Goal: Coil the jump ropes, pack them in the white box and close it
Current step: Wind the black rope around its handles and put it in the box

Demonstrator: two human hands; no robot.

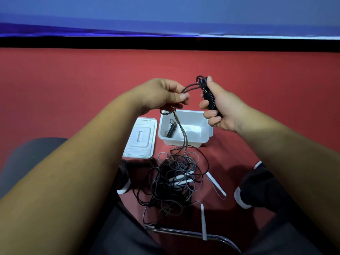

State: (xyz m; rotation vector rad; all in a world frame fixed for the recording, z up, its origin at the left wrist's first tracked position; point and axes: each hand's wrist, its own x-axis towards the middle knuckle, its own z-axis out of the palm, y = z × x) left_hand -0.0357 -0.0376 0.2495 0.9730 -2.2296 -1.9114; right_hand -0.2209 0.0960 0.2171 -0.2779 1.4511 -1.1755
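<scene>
**Black jump-rope cord (191, 85) in both hands, above the red carpeted floor (64, 85)**

My right hand (224, 111), at about 1 o'clock from the middle of the view, grips a black stick-shaped bundle wound with tight turns of cord (210, 98). I hold the bundle upright, with my thumb up along its top and my fingers curled round its lower part. My left hand (161, 94), at about 11 o'clock, pinches the cord between the thumb and fingertips. The cord arcs from one hand to the other. From the left hand it drops down in front of the open white plastic box (195, 141) to the floor.

The box stands on the floor just below my hands. Inside it, toward its 9 o'clock wall, lies a second black wound rope (171, 130), tilted. The flat white plastic lid (139, 138) lies on the floor at the box's 9 o'clock, just beside it and not touching.

At the box's 6 o'clock is a loose tangled pile of black and grey ropes (171, 183), between my two dark shoes with white soles (244, 192). Slim white handles show in the pile. One white handle (216, 184) sticks out at the pile's 4 o'clock and another (203, 222) at its 6 o'clock. A chrome chair frame (198, 234) crosses below that.
</scene>
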